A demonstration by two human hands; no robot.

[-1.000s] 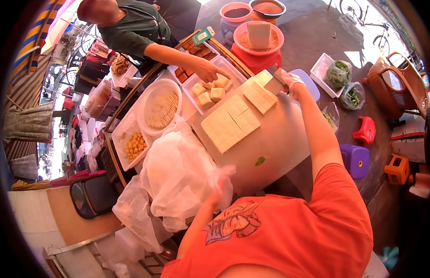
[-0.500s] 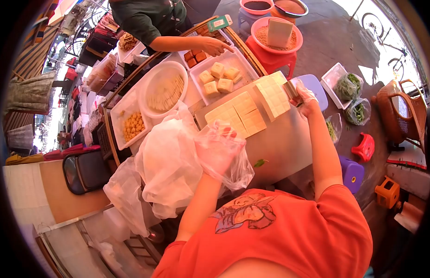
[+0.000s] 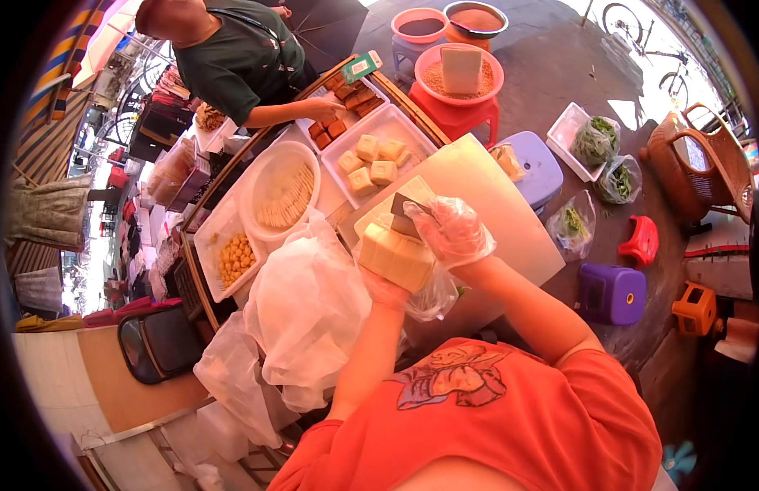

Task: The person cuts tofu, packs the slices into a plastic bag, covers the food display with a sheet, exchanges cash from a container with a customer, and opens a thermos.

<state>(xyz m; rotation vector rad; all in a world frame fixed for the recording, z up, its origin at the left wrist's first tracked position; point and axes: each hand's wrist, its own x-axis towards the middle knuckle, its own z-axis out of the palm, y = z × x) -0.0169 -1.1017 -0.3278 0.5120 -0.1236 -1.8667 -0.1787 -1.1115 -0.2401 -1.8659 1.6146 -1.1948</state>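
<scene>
My left hand (image 3: 385,286), in a clear plastic bag, holds a block of tofu (image 3: 396,257) from below over the near part of the board. My right hand (image 3: 451,231), in a clear glove, is closed on a flat metal blade (image 3: 406,209), whose edge meets the top of the block. Behind the blade lies more pale tofu (image 3: 414,189) on the metal board (image 3: 510,204). A white tray of tofu cubes (image 3: 383,172) stands just beyond.
A white plastic bag (image 3: 302,303) bulges left of my hands. Round white basket (image 3: 316,176) and yellow-ball tray (image 3: 202,241) lie farther left. A person in dark green (image 3: 236,65) stands across the table. Blue stool (image 3: 533,168) and purple stool (image 3: 613,295) stand right.
My right hand has come in from the far right with the blade. My left hand, empty-looking before, now carries the block. The other person's hand has drawn back left toward the brown pieces.
</scene>
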